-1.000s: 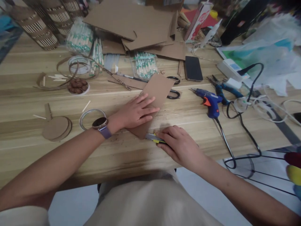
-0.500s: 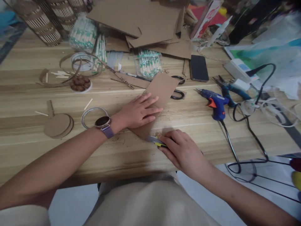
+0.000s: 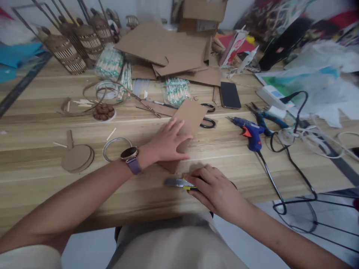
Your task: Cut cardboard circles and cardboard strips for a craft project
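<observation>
My left hand (image 3: 171, 144) lies with spread fingers on a piece of brown cardboard (image 3: 192, 116) on the wooden table. My right hand (image 3: 213, 190) is wrapped round a yellow and black utility knife (image 3: 179, 182), its blade out and pointing left. The blade is just below the cardboard's near corner, apart from it. Black-handled scissors (image 3: 208, 122) stick out from under the cardboard, their blades hidden. Left of my left wrist lies a roll of tape (image 3: 105, 153), partly behind the watch. Round cardboard discs (image 3: 75, 158) are stacked farther left.
A blue glue gun (image 3: 251, 130), pliers (image 3: 267, 121) and looped cables lie to the right. A phone (image 3: 230, 95) is behind them. Cardboard sheets (image 3: 179, 48), packs of small sticks (image 3: 176, 90) and a bowl of brown beads (image 3: 103, 112) stand at the back.
My right hand has drawn the knife blade away from the cardboard's near corner, toward me. My left hand's fingers have spread and lifted slightly. The view has tilted up.
</observation>
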### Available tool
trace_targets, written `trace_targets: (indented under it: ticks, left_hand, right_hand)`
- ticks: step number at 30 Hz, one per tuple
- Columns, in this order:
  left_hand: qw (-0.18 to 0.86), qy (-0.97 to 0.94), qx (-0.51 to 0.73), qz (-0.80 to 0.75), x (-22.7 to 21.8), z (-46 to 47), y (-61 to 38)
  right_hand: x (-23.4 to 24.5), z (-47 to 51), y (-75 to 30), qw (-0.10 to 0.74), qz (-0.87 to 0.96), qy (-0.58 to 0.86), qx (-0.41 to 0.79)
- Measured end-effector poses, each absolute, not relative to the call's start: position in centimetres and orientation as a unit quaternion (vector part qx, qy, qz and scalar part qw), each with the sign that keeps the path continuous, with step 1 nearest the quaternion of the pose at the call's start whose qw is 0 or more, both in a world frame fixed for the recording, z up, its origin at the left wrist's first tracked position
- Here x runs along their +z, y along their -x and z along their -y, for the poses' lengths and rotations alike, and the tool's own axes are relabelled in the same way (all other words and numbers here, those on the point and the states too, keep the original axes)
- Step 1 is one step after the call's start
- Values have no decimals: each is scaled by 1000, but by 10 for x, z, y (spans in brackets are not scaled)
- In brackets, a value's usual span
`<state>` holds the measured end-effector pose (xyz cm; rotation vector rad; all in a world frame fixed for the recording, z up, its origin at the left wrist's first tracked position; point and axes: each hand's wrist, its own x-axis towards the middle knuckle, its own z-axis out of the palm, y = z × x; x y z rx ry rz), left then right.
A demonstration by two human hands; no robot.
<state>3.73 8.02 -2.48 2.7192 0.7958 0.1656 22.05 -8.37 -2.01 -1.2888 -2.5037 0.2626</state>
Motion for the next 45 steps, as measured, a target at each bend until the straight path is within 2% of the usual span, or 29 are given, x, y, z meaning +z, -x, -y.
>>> trace_targets:
  ticks: [5,8,15,18,21,24,27,30,33,35,37,38,40,43,45]
  left_hand:
    - [156,-933,37,-321,-1,-79,-45]
    - [136,-939,71,-307,9,-95,-29]
    - [-18,-969,80,-232,11,-117,12]
    - [-25,-972,118,-201,10,-76,2]
    - [29,-991,80,-106,6,-16,-14]
    - [-32,-990,73,-119,-2,28,-21]
    - [-39,-984,64,-162,-5,34,-17]
    - [-29,-980,30,-195,-2,15,-11]
    - [-28,-970,2,-240,-1,-7,-9]
    - [-14,-955,23,-295,-3,-16,-8]
    - [51,-930,94,-353,-2,-19,-8]
    - [116,-910,140,-373,-1,-19,-7]
    - [310,-844,207,-386,3,-17,-7]
    - [607,-682,222,-341,5,-16,-7]
    - [716,-586,219,-311,2,-16,-7]
  right_hand:
    - [-15,74,-211,153,881,424,146]
    - [-13,59,-217,157,880,421,153]
    - [-21,-18,-247,71,876,474,-56]
    - [-21,-41,-247,39,879,463,-104]
    - [-17,-50,-245,29,888,444,-117]
    - [-7,-52,-250,33,897,415,-150]
    - [8,-51,-259,96,892,403,-184]
    - [26,-48,-263,236,859,430,-147]
    - [39,-39,-256,434,747,503,-30]
    - [43,-32,-246,564,630,525,98]
    - [40,-26,-234,636,525,506,253]
    - [37,-24,-228,642,488,492,327]
    - [30,-22,-217,614,444,472,450]
    - [18,-23,-204,568,429,454,535]
    - [11,-26,-198,567,426,444,547]
